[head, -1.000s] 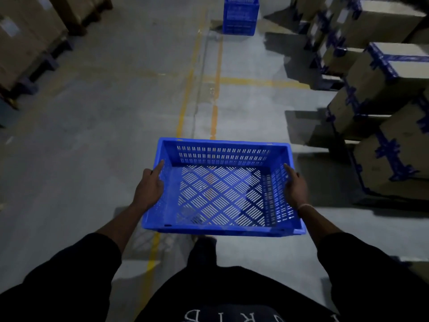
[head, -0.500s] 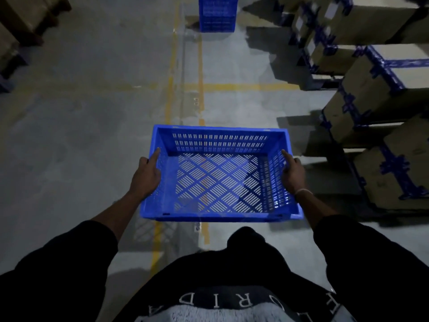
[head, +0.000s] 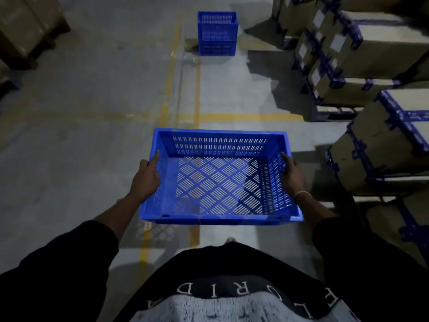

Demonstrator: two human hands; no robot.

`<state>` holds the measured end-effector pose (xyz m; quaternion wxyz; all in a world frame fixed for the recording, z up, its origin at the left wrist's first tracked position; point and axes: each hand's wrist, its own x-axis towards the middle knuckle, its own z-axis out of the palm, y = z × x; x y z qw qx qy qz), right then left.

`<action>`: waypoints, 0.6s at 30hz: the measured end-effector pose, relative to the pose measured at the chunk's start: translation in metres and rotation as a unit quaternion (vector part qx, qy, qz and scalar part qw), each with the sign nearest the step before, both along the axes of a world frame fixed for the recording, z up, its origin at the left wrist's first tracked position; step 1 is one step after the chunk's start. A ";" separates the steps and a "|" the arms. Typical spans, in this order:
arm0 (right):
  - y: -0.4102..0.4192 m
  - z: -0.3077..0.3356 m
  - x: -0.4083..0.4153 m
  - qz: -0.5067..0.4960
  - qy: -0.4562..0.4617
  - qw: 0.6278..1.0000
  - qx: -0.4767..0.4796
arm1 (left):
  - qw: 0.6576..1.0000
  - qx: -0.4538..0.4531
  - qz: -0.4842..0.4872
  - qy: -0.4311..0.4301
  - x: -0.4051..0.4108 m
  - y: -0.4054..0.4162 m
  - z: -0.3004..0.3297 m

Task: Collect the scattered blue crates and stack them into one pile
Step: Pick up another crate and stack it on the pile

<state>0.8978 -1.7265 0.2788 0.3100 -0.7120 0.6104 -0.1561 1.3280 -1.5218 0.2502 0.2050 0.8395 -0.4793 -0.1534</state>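
I carry an empty blue slotted crate (head: 218, 159) level in front of me, above the floor. My left hand (head: 146, 177) grips its left rim, forefinger stretched along the edge. My right hand (head: 293, 175) grips the right rim, a pale band on the wrist. Straight ahead on the floor stands a pile of blue crates (head: 217, 33), well beyond the carried one.
Yellow floor lines (head: 197, 89) run ahead toward the pile, crossed by another yellow line. Cardboard boxes with blue strapping (head: 376, 145) on pallets line the right side. More stacked boxes (head: 30, 26) stand at the far left. Grey concrete floor lies between.
The pile of crates ahead has come nearer and lower in view, and the yellow cross line has drawn closer. Both hands keep the same hold on the carried crate.
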 end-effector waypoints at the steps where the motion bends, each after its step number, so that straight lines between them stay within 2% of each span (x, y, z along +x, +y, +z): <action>1: -0.023 0.005 0.005 0.002 0.006 1.000 -0.011 | 1.000 -0.002 0.003 -0.005 0.005 -0.021 0.003; 8: -0.154 0.022 0.049 0.003 0.014 1.000 -0.014 | 1.000 -0.016 0.022 -0.009 0.043 -0.147 0.005; 18: -0.357 -0.007 0.161 -0.001 0.042 0.999 -0.025 | 1.000 -0.012 0.017 -0.011 0.159 -0.363 -0.021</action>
